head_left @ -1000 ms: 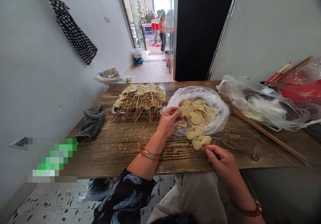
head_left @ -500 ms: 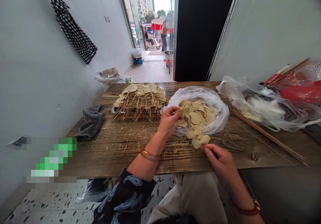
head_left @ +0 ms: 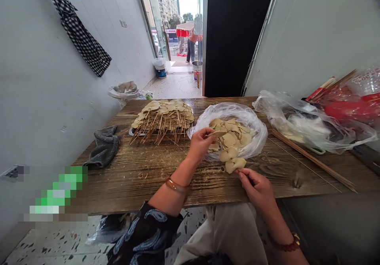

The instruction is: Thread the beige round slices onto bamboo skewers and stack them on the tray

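Note:
My left hand point(head_left: 202, 140) pinches one thin beige slice point(head_left: 219, 133) by its edge, over a clear plastic bag point(head_left: 257, 142). Loose beige slices point(head_left: 233, 132) fill the bag, which lies open on the table. Below the bag's near edge, my right hand point(head_left: 257, 184) holds a skewer by its end. Two slices point(head_left: 235, 165) are threaded on that skewer, and most of the stick is hidden behind them. To the left of the bag, a tray bears a tall stack of finished skewers point(head_left: 166, 116), their sticks pointing towards me.
Bare bamboo skewers point(head_left: 314, 160) lie on the table's right side. Beyond them sit a clear bag with white contents point(head_left: 308, 126) and a red plastic bag point(head_left: 353, 108). A grey cloth point(head_left: 103, 146) rests at the left edge of the wooden table point(head_left: 166, 186).
The slice in my left hand has tipped from facing me to nearly edge-on. My right hand keeps its hold on the skewer. The whole view has shifted slightly.

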Demonstrator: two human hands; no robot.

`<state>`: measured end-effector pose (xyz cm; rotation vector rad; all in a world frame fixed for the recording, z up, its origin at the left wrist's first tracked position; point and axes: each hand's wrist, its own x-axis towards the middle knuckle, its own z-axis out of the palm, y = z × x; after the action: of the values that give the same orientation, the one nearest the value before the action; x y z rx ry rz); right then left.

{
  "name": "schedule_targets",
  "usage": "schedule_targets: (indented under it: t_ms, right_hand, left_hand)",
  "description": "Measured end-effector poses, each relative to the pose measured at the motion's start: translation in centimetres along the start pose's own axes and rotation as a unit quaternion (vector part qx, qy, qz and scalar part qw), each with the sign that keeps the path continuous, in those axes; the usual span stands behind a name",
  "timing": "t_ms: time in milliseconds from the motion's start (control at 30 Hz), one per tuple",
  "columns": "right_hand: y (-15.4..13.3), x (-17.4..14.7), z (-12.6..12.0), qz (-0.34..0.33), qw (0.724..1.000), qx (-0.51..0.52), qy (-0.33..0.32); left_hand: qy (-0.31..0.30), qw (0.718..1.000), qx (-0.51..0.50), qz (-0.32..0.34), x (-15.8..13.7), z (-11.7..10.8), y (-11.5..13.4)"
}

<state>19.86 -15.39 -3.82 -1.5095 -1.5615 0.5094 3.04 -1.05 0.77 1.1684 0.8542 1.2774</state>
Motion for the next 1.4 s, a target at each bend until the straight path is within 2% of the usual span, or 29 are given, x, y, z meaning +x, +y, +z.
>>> schedule_targets:
  t_ms: [233,533,1000,1233,1400]
  right_hand:
    - [0.0,-0.32,-0.09,-0.013,1.0,0.009,0.009]
    - [0.35,-0.26,0.03,-0.035,0.999,-0.002,0.003]
    - [0.45,-0.37,-0.04,-0.01,1.0,-0.004,-0.01]
    - [0.46,-0.34,-0.04,0.006,1.0,-0.002,-0.013]
    - [0.34,-0.24,-0.07,0.006,1.0,-0.006,-0.013]
  left_hand:
    - [-0.022,0.991,-0.106,-0.084,-0.21,-0.34,0.5]
    - [-0.043,0.98,-0.148,-0.124,-0.16,-0.57,0.54]
    - [-0.056,0.985,-0.119,-0.108,-0.54,-0.22,0.3]
    - [-0.026,0.997,-0.06,-0.051,-0.62,0.15,0.22]
    - [-0.029,1.0,-0.005,-0.011,-0.45,0.1,0.22]
